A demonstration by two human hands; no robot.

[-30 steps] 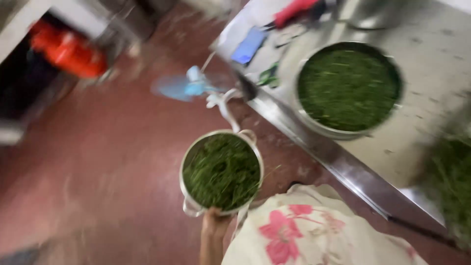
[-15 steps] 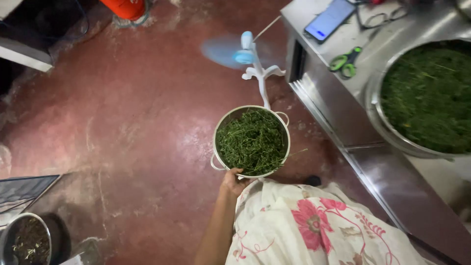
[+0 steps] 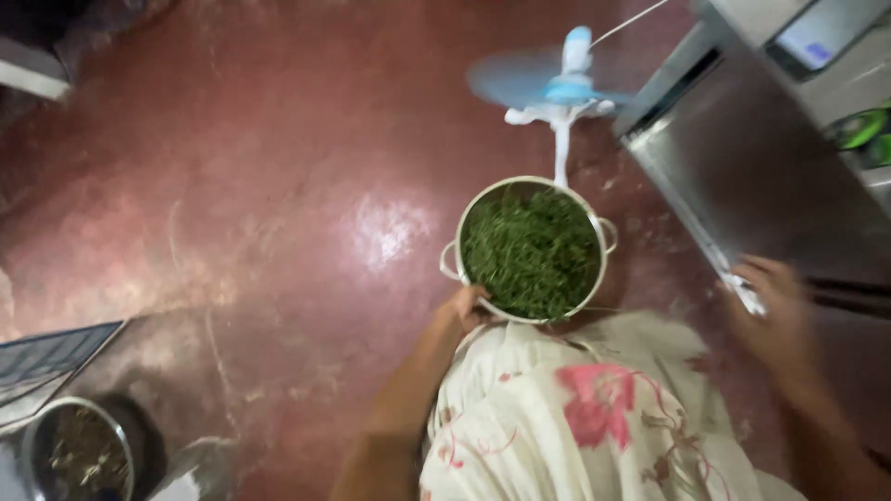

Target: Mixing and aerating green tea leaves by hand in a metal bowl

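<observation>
Red floor (image 3: pixel 232 186); left hand (image 3: pixel 464 306) grips pot (image 3: pixel 531 249)

A glossy red floor (image 3: pixel 232 213) carries the things. A small blue fan (image 3: pixel 561 88) on a white stand sits on it beside the steel table (image 3: pixel 742 176). At lower left a dark pot (image 3: pixel 79 455) rests near a mesh tray (image 3: pixel 46 357).

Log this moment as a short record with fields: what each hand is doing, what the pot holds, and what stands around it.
Left hand: grips the near rim of the round steel two-handled pot, carried above the floor.
Pot contents: chopped green leaves, filling it almost to the rim.
Right hand: blurred, at the edge of the stainless steel counter; what it holds cannot be told.
Floor: polished red cement floor.
Beyond the pot: small blue and white fan standing on the floor, blades spinning.
Lower left: second steel pot with dark contents.
</observation>
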